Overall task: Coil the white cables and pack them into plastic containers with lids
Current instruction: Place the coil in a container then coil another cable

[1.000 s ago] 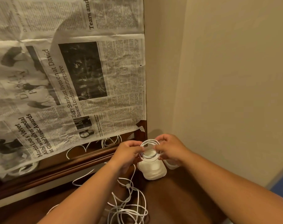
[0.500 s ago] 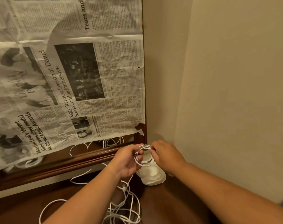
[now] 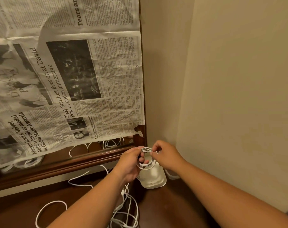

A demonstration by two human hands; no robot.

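A small coil of white cable is held upright between both hands, right above the mouth of a translucent plastic container that stands on the dark wooden tabletop near the wall corner. My left hand grips the coil's left side, its fingers curled through the loops. My right hand pinches the top right of the coil. Part of the container's rim is hidden behind the coil and my fingers.
Several loose white cables lie tangled on the table in front of the container. A wood-framed mirror covered with newspaper leans behind. A beige wall closes off the right. Something pale sits behind the container.
The coil has been squeezed from a wide round ring into a narrower, upright bundle. Both hands have drawn closer together above the container.
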